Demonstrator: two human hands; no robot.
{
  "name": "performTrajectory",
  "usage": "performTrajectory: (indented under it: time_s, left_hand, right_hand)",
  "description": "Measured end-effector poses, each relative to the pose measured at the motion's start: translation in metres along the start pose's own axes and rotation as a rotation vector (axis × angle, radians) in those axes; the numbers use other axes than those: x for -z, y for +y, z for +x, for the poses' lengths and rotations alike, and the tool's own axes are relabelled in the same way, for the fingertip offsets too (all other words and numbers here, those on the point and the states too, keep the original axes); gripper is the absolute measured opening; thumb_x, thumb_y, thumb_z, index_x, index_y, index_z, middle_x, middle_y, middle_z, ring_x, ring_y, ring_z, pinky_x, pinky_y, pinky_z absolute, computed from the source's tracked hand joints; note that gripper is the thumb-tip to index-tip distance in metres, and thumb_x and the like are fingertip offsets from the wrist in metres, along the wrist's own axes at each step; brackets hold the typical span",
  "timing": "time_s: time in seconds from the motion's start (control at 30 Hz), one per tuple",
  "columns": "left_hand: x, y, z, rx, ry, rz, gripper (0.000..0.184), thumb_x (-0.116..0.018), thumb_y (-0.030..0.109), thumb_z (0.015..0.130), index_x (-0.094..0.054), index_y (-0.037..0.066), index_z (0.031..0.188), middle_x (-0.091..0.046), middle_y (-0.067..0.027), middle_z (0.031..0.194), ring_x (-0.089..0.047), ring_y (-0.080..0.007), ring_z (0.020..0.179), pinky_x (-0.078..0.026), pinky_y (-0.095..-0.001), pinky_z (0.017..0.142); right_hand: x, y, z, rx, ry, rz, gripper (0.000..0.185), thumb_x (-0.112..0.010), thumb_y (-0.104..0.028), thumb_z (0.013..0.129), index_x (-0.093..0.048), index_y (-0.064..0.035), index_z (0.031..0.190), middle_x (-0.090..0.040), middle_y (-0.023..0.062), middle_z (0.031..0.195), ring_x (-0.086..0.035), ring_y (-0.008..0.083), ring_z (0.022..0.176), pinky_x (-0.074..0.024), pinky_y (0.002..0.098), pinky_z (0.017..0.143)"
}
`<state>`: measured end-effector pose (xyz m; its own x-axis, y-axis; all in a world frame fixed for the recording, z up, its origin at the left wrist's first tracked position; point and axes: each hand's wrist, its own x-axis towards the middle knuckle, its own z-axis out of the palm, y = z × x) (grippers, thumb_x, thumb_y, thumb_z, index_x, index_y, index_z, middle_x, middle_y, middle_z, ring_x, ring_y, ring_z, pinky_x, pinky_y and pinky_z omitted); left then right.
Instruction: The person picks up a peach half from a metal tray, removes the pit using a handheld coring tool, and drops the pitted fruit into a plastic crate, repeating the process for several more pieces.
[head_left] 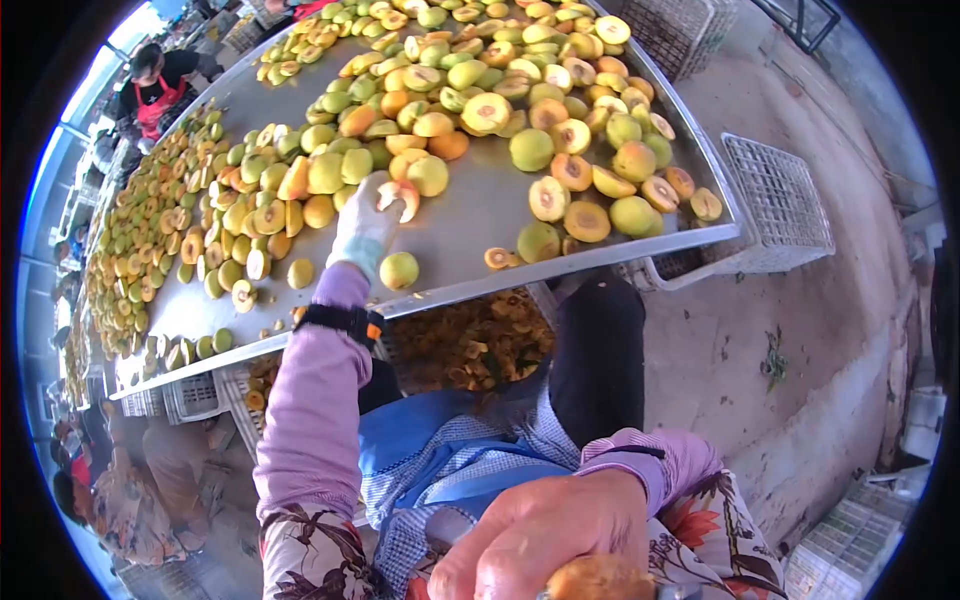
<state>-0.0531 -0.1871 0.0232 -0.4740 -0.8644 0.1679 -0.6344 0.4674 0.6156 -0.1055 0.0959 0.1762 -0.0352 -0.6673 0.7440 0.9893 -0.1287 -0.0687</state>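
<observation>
My left hand [365, 225], in a pale glove, reaches over the metal table [480, 215]. Its fingers are closed on a peach half [402, 200] with reddish, hollowed flesh. A whole-looking yellow-green peach [399, 270] lies just below that wrist, near the table edge. Close to the camera at the bottom is my right hand [560, 530], bare and curled into a grip. A rounded orange-brown thing [600, 578] shows at its fingers, cut off by the frame, so its kind is unclear.
Halved peaches [485, 113] are heaped across the table. Beneath it a crate holds orange-brown scraps [475, 340]. A white plastic crate [780, 190] stands at the right, another [680, 35] behind it. A person in a red apron [155, 105] is at the far left side.
</observation>
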Motion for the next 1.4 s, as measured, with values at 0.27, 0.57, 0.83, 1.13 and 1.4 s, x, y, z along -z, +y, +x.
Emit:
performTrajectory:
  time_s: [0.27, 0.57, 0.83, 1.13, 1.4]
  left_hand:
    - [-0.021, 0.025, 0.020, 0.108, -0.157, 0.481, 0.044, -0.067, 0.029, 0.072, -0.051, 0.011, 0.109, -0.059, -0.0198, 0.103, -0.060, -0.0363, 0.092, -0.049, -0.0418, 0.082]
    - [-0.002, 0.031, 0.000, 0.262, -0.196, -0.350, 0.044, -0.074, 0.022, 0.067, -0.057, 0.001, 0.102, -0.062, -0.0122, 0.093, -0.063, -0.0254, 0.083, -0.051, -0.0321, 0.070]
    - [0.028, 0.076, -0.091, 0.404, -0.129, -1.903, 0.036, -0.051, 0.017, 0.087, -0.046, 0.000, 0.119, -0.052, -0.0176, 0.119, -0.058, -0.0360, 0.103, -0.050, -0.0493, 0.082]
    - [0.036, 0.038, -0.167, 0.410, -0.105, -1.871, 0.053, -0.042, 0.048, 0.094, -0.048, 0.004, 0.122, -0.056, -0.0172, 0.119, -0.058, -0.0356, 0.104, -0.055, -0.0416, 0.076]
    - [0.020, 0.031, -0.191, 0.614, 0.175, -1.709, 0.061, -0.036, 0.056, 0.090, -0.054, 0.003, 0.114, -0.062, -0.0181, 0.099, -0.062, -0.0357, 0.087, -0.051, -0.0442, 0.076]
  right_hand:
    - [0.002, -0.008, -0.006, 0.221, -0.020, 0.107, 0.026, -0.068, 0.008, 0.071, -0.053, 0.0094, 0.093, -0.057, 0.0176, 0.084, -0.058, 0.0283, 0.063, -0.0486, 0.0351, 0.053]
    - [-0.031, -0.015, -0.005, -0.050, -0.023, 0.041, 0.025, -0.071, -0.001, 0.076, -0.053, 0.0063, 0.091, -0.056, 0.0133, 0.077, -0.056, 0.0237, 0.064, -0.0428, 0.0324, 0.058]
    - [-0.056, 0.012, -0.016, -0.101, -0.095, 0.356, 0.032, -0.070, -0.002, 0.076, -0.048, 0.0085, 0.098, -0.055, 0.0133, 0.075, -0.055, 0.0244, 0.061, -0.0392, 0.0359, 0.053]
    - [-0.009, -0.032, -0.039, -0.445, 0.436, -0.591, 0.020, -0.066, -0.013, 0.084, -0.051, -0.0043, 0.093, -0.059, 0.0090, 0.087, -0.059, 0.0172, 0.080, -0.0488, 0.0310, 0.071]
    - [0.087, 0.011, -0.107, -0.815, 0.629, -1.447, 0.026, -0.061, -0.021, 0.088, -0.046, -0.0020, 0.098, -0.052, 0.0145, 0.072, -0.052, 0.0289, 0.059, -0.0419, 0.0362, 0.057]
